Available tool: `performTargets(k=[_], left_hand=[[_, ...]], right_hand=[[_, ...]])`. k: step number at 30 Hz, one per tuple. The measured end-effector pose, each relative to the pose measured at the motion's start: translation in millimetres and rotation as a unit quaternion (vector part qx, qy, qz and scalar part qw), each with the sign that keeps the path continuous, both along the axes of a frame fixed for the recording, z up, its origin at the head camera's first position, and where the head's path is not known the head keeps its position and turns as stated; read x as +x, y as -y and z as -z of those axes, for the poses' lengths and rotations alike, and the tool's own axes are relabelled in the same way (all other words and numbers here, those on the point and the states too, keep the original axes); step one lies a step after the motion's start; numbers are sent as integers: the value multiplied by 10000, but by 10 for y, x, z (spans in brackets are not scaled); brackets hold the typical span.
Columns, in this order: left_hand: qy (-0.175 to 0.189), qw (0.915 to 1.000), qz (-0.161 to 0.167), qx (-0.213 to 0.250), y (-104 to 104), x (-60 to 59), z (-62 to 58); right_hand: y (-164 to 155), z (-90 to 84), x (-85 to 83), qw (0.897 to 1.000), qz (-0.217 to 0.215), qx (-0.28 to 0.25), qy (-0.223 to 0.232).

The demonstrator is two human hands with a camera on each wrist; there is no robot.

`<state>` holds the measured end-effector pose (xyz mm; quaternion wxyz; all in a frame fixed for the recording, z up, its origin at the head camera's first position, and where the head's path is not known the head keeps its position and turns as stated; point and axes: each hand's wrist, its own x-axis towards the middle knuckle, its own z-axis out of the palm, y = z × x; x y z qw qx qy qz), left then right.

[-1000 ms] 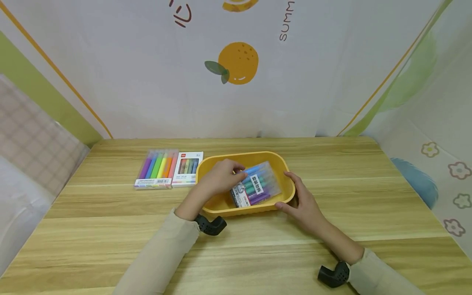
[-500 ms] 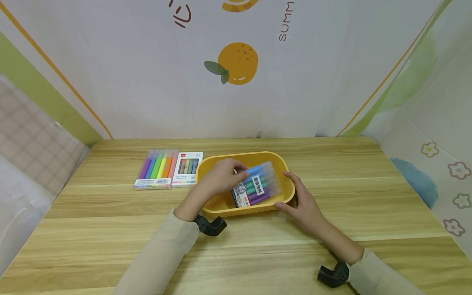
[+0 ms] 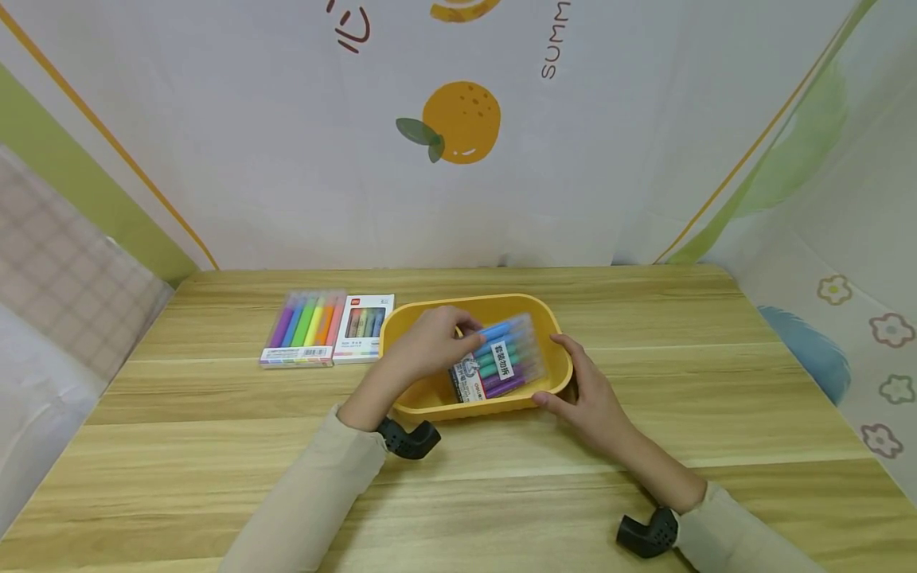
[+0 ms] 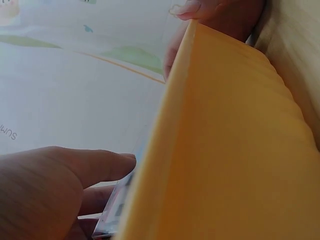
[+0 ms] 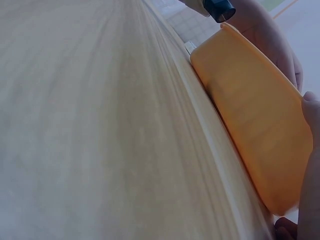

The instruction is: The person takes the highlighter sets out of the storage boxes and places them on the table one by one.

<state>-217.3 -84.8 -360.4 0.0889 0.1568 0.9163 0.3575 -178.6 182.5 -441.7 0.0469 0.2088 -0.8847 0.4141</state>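
Observation:
A yellow plastic basket stands on the table, a little right of two flat packs. My left hand reaches over its left side and pinches a clear pack of marker pens between thumb and fingers. Blue, teal and purple pens show through the plastic, under a white label. The pack lies slanted inside the basket. My right hand holds the basket's right end, thumb at the front rim and fingers at the side. In the left wrist view, the basket's wall hides most of the pack.
Left of the basket lie a clear pack of rainbow-coloured markers and a white box of crayon-like sticks, side by side. The wooden table ends at a white printed cloth behind.
The pen pack has shifted very slightly in the left hand's pinch within the basket. The right hand keeps its place on the basket.

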Motion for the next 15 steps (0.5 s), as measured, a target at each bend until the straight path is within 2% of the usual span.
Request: performTargets(k=[15], left_hand=[[5, 10000, 92, -26, 21, 7, -21]], right_hand=[[-2, -1, -1, 10000, -12, 21, 4]])
